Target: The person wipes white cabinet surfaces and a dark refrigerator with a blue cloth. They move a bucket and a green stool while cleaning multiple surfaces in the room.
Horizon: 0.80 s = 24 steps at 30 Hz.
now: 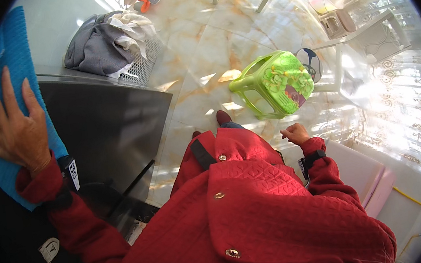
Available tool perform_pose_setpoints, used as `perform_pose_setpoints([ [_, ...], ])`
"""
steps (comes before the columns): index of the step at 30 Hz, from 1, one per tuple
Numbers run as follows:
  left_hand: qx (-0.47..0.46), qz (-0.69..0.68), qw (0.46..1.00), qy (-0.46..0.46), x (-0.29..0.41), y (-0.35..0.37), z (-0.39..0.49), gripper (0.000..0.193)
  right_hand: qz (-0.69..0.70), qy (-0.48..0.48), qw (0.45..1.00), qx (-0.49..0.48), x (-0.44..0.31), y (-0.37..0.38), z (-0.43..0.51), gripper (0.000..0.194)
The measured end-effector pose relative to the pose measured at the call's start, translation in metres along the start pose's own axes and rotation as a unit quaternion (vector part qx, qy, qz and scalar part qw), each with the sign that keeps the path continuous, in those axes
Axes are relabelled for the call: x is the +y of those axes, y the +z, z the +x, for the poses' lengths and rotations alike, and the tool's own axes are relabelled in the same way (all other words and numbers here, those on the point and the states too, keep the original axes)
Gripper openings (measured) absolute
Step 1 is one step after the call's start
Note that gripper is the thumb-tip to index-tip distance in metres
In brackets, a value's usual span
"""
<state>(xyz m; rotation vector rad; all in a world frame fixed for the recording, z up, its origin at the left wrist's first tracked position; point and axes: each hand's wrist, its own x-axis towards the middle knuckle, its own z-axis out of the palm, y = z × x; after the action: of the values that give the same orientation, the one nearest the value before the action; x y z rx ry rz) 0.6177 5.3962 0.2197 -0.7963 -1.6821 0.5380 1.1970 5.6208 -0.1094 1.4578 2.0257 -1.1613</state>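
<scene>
My left hand (17, 125) lies spread on a blue cloth (19, 55) at the far left, fingers apart and palm down. Part of that cloth hangs along a dark surface and runs out of sight at the picture's rim. On the right, my right hand (296, 134) hangs beside my red quilted coat (248, 200), fingers curled in and nothing visible in them. Each wrist wears a black strap with a small device. The nearest large thing to my right hand is a green plastic stool (286, 81) with a flower pattern on its top.
A metal mesh basket (145, 61) with grey cloth (96, 47) stands by a dark glossy panel (105, 119). White plastic chairs (381, 36) stand at right near sheer curtains. A pink box (357, 170) and a yellow hanger (414, 198) lie lower right. Marble-patterned tiles (202, 51) cover the floor.
</scene>
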Motion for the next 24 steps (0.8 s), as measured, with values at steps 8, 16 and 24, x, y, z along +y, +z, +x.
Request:
perform_pose_setpoints([
  [8, -0.091, -0.105, 0.988, 0.068, 0.055, -0.007, -0.044, 0.048, -0.004, -0.040, 0.999, -0.028, -0.003, -0.010, 0.037, 0.037],
  [16, -0.033, -0.217, 0.975, 0.030, 0.058, -0.026, -0.115, 0.017, -0.180, -0.263, 0.948, -0.007, -0.116, -0.054, 0.086, 0.035],
  [24, -0.027, -0.115, 0.981, -0.151, 0.011, -0.074, -0.159, 0.019, -0.058, -0.604, 0.786, -0.119, -0.395, -0.025, 0.012, 0.014],
])
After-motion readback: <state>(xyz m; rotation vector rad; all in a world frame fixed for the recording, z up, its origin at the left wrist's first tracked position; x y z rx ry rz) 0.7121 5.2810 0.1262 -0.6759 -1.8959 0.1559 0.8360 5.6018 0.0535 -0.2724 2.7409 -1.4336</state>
